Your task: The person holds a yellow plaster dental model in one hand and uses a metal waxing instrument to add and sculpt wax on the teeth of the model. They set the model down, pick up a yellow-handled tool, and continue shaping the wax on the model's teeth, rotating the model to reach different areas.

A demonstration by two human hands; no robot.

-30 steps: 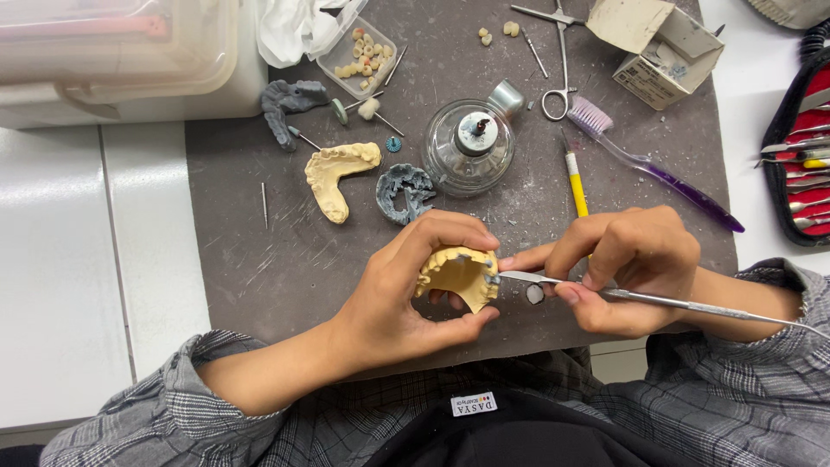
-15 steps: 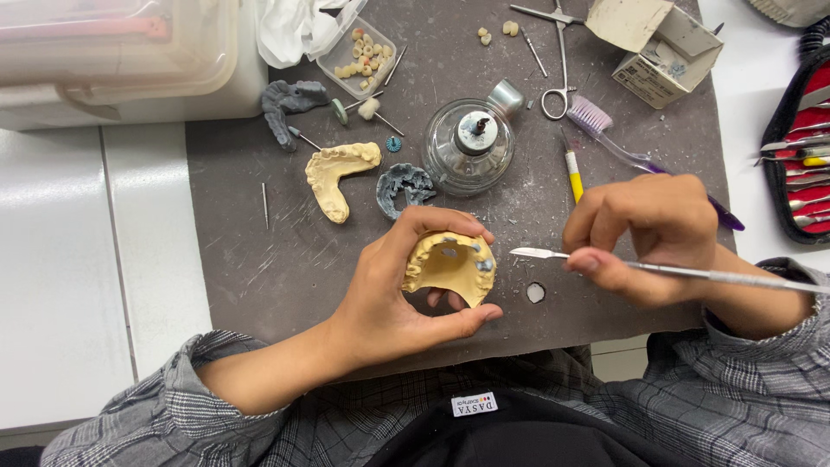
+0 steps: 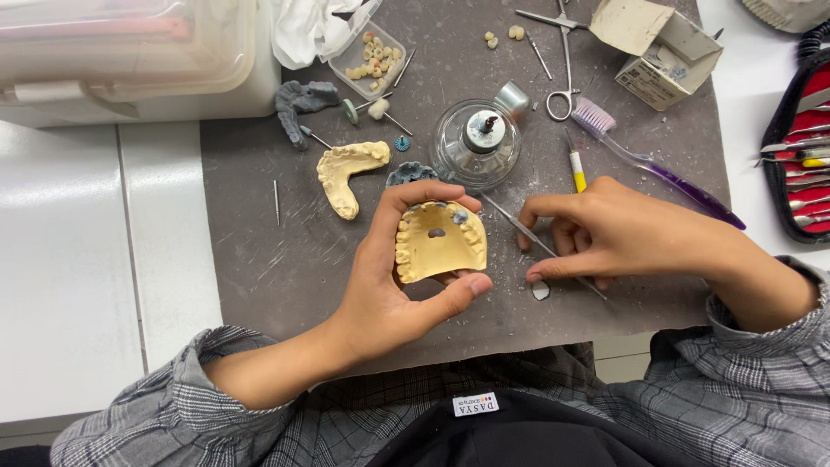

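My left hand (image 3: pixel 393 281) holds a yellow plaster dental cast (image 3: pixel 439 241) with a row of teeth and a small grey patch near its top, tilted up toward me above the mat. My right hand (image 3: pixel 618 233) is beside it on the right, fingers pinched on a thin metal instrument (image 3: pixel 519 231) whose tip points up and left toward the glass lamp. A small pale blob (image 3: pixel 540 291) lies on the mat just under my right thumb.
On the grey mat (image 3: pixel 259 251) lie a second yellow cast (image 3: pixel 346 173), a grey impression (image 3: pixel 411 174), a glass spirit lamp (image 3: pixel 476 143), a purple toothbrush (image 3: pixel 657 173), scissors (image 3: pixel 564 60), a tray of loose teeth (image 3: pixel 367 56) and a cardboard box (image 3: pixel 661 47). A red tool case (image 3: pixel 804 164) sits right.
My right hand pulled the instrument off the cast and swung it so it now lies slanted, tip toward the lamp. My left hand turned the cast so its hollow faces me.
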